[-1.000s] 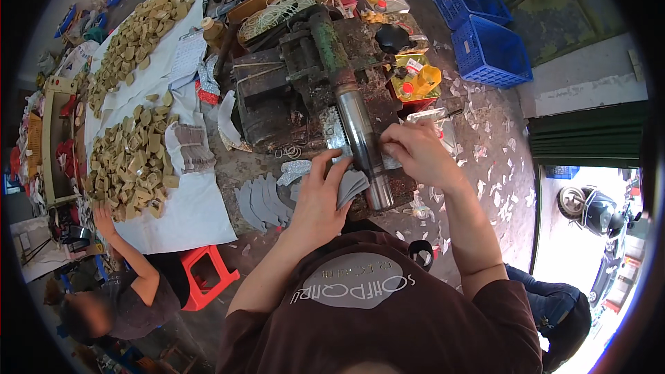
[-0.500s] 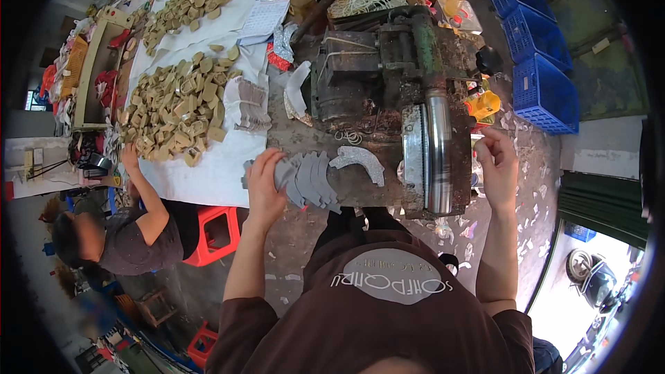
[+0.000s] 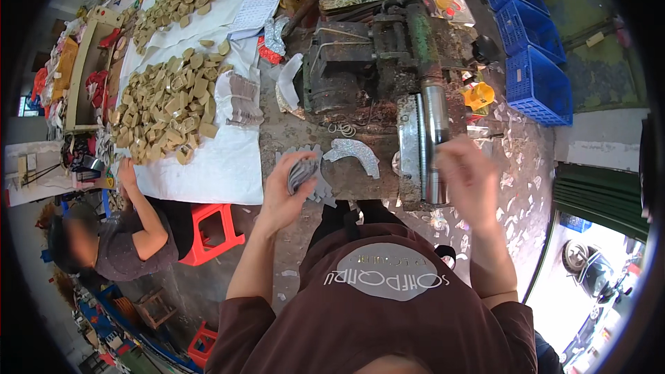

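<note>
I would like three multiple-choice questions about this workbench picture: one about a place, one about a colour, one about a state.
1. Where does the curved grey piece lie?
A. on the bench, between the two hands
B. in a blue crate
C. on the red stool

2. What colour are the crates at the upper right?
A. green
B. blue
C. white

3. What is the left hand doing?
A. resting open and flat on the bench
B. holding a stack of grey pieces
C. gripping the steel roller

Answers:
1 A: it lies on the bench, left of the machine's steel roller.
2 B: all the crates seen there are blue.
3 B: the fingers wrap the stack; the right hand is blurred and looks empty.
</note>
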The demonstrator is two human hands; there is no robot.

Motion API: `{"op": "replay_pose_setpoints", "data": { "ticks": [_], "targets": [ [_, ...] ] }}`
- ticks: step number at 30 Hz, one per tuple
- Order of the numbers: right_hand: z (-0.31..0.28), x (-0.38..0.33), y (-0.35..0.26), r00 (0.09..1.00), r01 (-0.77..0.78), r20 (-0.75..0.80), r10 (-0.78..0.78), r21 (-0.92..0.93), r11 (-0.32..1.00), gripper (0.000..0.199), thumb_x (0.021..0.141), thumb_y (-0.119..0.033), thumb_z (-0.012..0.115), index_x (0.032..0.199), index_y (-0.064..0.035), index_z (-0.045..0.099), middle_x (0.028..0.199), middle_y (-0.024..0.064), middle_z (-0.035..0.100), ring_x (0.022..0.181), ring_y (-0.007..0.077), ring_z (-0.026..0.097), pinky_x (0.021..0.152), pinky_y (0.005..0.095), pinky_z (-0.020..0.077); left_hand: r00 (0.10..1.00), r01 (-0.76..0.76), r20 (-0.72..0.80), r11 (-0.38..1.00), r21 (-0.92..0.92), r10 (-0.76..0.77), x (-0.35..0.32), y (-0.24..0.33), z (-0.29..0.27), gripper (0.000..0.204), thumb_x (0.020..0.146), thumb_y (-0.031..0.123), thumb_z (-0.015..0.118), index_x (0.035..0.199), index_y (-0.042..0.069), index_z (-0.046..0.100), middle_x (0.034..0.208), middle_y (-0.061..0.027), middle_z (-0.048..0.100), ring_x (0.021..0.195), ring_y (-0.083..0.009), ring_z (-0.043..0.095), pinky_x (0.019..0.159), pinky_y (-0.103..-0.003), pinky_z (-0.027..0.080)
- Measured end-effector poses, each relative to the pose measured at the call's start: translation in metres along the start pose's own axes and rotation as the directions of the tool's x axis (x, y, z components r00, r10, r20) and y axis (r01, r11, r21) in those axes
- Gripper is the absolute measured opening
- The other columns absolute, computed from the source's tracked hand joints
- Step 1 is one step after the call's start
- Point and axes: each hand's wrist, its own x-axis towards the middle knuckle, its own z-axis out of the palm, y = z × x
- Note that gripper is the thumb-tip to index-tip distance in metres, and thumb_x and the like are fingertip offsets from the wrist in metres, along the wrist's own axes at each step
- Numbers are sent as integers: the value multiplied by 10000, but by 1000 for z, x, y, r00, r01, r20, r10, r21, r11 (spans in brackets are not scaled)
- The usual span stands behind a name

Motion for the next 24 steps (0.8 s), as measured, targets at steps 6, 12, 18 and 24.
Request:
{"op": "replay_pose_setpoints", "data": {
  "ticks": [6, 12, 18, 24],
  "targets": [
    [52, -1, -27, 980, 200, 20, -199, -102, 974, 237, 686, -49, 735, 899, -58, 631, 1143, 102, 499, 1012, 319, 446, 841, 403, 364, 963, -143, 49, 652, -745, 267, 21, 57, 63, 537, 828, 290, 677, 1229, -13, 488, 1203, -118, 519, 1164, -212, 479, 993, -354, 368],
    [47, -2, -14, 938, 286, -147, -314, -184, 940, 228, 660, -13, 719, 831, -67, 579, 1152, 112, 488, 1022, 326, 437, 808, 439, 346, 980, -79, 15, 454, -888, 199, 23, 78, 94, 502, 862, 228, 651, 1258, -12, 457, 1171, -96, 540, 1083, -172, 511, 945, -322, 403],
    [-15, 8, 3, 986, 107, -116, -116, -87, 991, 180, 728, -1, 646, 876, -68, 571, 803, 96, 588, 798, 308, 543, 813, 426, 376, 977, -28, -189, 823, -567, -96, 29, 74, 82, 316, 880, 84, 589, 1177, -12, 537, 1029, -21, 575, 912, -82, 532, 777, -236, 432],
    [-69, 13, 54, 944, -53, 263, 202, -481, 875, 79, 852, -119, 564, 912, -79, 595, 766, 84, 615, 759, 283, 531, 821, 387, 353, 988, -97, 105, 988, -121, 110, 38, 53, 80, 533, 724, -14, 679, 1223, 57, 504, 1099, -118, 554, 953, -218, 555, 848, -331, 437]
  ]
}}
